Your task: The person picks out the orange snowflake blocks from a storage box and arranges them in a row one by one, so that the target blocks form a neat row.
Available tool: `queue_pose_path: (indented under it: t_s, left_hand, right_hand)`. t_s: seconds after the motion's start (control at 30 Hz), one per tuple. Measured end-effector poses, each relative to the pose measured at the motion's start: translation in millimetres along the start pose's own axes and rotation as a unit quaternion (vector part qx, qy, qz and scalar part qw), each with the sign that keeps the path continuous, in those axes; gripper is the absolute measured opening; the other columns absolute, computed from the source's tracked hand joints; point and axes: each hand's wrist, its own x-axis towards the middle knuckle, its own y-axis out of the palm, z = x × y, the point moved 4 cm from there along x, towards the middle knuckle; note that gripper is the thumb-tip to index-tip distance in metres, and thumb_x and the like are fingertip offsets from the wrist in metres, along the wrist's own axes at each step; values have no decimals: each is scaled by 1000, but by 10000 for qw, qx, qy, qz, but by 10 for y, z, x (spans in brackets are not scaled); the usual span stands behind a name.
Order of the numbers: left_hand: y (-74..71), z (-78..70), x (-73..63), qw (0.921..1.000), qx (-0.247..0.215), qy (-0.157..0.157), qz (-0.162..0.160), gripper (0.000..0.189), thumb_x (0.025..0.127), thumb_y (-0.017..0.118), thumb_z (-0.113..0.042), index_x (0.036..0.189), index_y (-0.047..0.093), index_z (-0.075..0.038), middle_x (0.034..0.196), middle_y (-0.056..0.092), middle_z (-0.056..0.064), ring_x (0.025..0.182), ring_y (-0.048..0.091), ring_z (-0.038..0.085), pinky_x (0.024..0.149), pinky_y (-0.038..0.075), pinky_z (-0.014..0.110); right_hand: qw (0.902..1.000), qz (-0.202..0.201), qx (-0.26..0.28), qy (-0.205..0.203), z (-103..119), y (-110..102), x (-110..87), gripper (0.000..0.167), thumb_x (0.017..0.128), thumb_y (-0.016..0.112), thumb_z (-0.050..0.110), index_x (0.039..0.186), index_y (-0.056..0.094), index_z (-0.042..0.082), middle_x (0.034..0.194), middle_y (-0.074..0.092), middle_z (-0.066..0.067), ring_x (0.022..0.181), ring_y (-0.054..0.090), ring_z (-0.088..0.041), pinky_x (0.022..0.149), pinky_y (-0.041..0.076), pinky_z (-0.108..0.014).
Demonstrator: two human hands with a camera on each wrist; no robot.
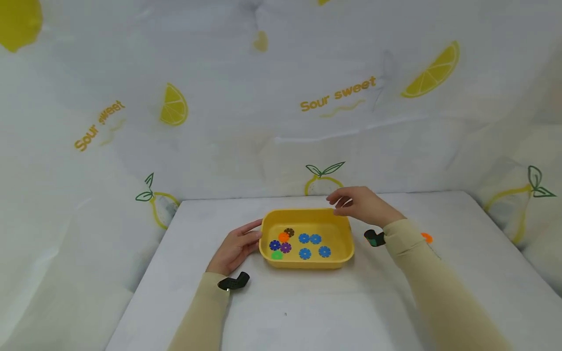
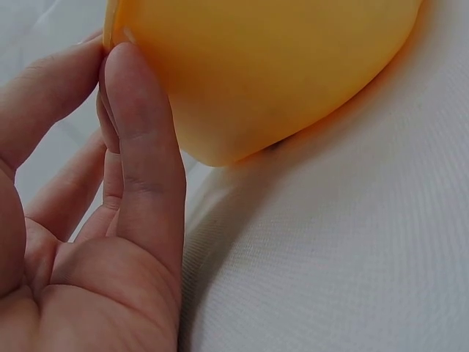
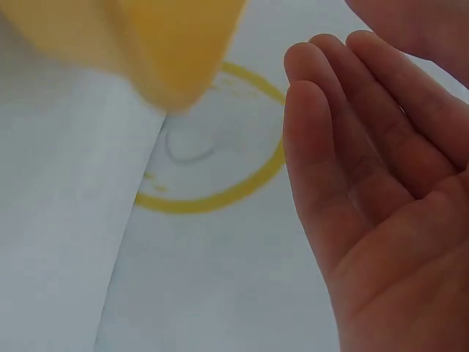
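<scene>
A yellow plastic tray (image 1: 307, 264) stands on the white table, with notched plastic discs lying flat inside. Light blue discs (image 1: 305, 253) spread over its middle and right. Grouped at the left are a brown disc (image 1: 289, 232), an orange disc (image 1: 283, 237), a dark blue disc (image 1: 274, 245), a purple disc (image 1: 286, 247) and a green disc (image 1: 277, 255). My left hand (image 1: 234, 248) holds the tray's left rim with thumb and fingertips. Above the back right corner hovers my right hand (image 1: 357, 204), its fingers loosely bent with nothing between them.
Another orange disc (image 1: 427, 238) lies on the table to the right, partly hidden by the right sleeve. Behind the table (image 1: 285, 307) hangs a white cloth (image 1: 228, 146) printed with lemons. Each wrist wears a black camera mount (image 1: 234, 282).
</scene>
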Motion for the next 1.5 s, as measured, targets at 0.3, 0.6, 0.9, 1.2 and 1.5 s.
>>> queue_pose_path:
  t_s: [0.3, 0.6, 0.9, 1.2, 1.5]
  left_hand:
    - [110, -9, 78, 9999, 119, 62, 106, 58, 98, 82, -24, 152, 63, -20, 134, 75, 14, 119, 73, 23, 103, 63, 33]
    - [225, -63, 68, 9996, 50, 109, 271, 56, 99, 81, -23, 152, 64, -18, 134, 75, 15, 121, 73, 24, 103, 62, 33]
    - [217, -69, 62, 9994, 71, 102, 326, 57, 99, 81, -24, 152, 63, -19, 133, 76, 13, 122, 73, 22, 103, 62, 33]
    - [148, -86, 45, 9997, 67, 114, 187, 57, 98, 82, -24, 152, 64, -19, 131, 77, 14, 118, 74, 22, 101, 63, 32]
    - [56, -68, 28, 9998, -106, 109, 120, 55, 99, 81, -21, 151, 64, -17, 128, 78, 13, 118, 74, 22, 101, 63, 33]
  right_hand:
    - [9943, 882, -529, -294, 245, 543, 406, 37, 103, 74, 10, 140, 71, 12, 136, 73, -6, 123, 66, -26, 110, 58, -48]
    - [9819, 1383, -1163, -561, 363, 924, 669, 39, 100, 76, 9, 139, 73, 12, 136, 73, -3, 126, 64, -25, 118, 52, -50]
    - [9792, 1661, -1158, -154, 478, 1182, 766, 39, 103, 71, 4, 139, 73, 18, 140, 72, 0, 134, 63, -23, 123, 48, -50]
    - [9702, 1565, -1766, -560, 541, 1283, 826, 31, 98, 75, 1, 127, 79, 11, 125, 77, -1, 117, 68, -21, 119, 52, -45]
    - [9681, 1548, -1835, -713, 598, 1379, 893, 26, 98, 74, -1, 121, 82, 10, 120, 78, -2, 113, 68, -20, 116, 54, -44]
